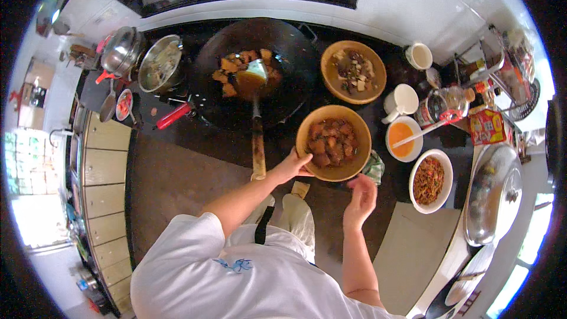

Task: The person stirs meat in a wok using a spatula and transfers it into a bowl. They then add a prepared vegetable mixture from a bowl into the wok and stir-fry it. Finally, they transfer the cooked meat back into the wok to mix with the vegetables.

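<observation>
My left hand (290, 165) grips the left rim of a tan bowl (303, 140), thumb over the edge. Chunks of browned meat in dark sauce (332, 143) fill this bowl. Close to its lower right edge is my right hand (361, 201), fingers loosely bent and apart with nothing visible in them; whether they touch the bowl is unclear. A green checked cloth (374, 166) shows just beyond that hand. Left of the bowl, a large black wok (207, 47) holds browned chunks (229, 71) and a spatula (256, 136), its wooden handle pointing towards me.
Another tan bowl (329, 85) with chopped ingredients stands behind. To the right are a white mug (403, 99), an orange-liquid bowl (407, 150) with a utensil, a white dish (416, 192) of shredded food, and a bottle (440, 106). A metal pot (158, 65) and red-handled object (174, 116) lie left.
</observation>
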`<state>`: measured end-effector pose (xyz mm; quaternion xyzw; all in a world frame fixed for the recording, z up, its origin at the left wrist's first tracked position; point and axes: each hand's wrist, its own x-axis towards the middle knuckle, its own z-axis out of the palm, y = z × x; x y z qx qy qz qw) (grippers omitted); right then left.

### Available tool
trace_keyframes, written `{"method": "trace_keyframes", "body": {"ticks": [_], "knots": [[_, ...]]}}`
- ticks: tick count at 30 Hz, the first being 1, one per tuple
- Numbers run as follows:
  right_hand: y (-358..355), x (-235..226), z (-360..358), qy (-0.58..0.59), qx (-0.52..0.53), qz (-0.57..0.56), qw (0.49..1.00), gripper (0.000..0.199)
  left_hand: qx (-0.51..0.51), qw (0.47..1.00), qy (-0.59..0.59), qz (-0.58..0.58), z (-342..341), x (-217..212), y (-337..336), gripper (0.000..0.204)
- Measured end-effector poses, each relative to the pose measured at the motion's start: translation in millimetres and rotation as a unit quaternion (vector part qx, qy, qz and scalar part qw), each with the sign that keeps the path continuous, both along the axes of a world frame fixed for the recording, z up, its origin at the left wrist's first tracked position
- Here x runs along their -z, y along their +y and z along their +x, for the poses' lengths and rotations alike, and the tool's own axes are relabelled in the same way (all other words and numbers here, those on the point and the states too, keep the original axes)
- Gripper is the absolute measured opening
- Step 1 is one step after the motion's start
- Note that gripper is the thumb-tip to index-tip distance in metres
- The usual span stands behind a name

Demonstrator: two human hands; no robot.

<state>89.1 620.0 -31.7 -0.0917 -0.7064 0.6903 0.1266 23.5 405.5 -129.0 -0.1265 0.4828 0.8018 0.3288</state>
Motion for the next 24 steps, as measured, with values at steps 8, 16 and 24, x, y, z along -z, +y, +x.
{"method": "trace_keyframes", "body": {"ticks": [8, 16, 24], "knots": [[-149, -67, -69, -0.393, -0.308, -0.560, 0.661, 0.061, 0.149, 0.937, 0.291, -0.124, 51, 53, -76, 0.045], [-196, -75, -69, -0.426, -0.184, -0.475, 0.748, 0.014, 0.302, 0.896, 0.157, -0.287, 31, -189, -278, 0.037], [-213, -137, -54, -0.296, -0.224, 0.019, 0.928, 0.043, 0.090, 0.682, 0.371, -0.624, -56, -144, -411, 0.072]]}}
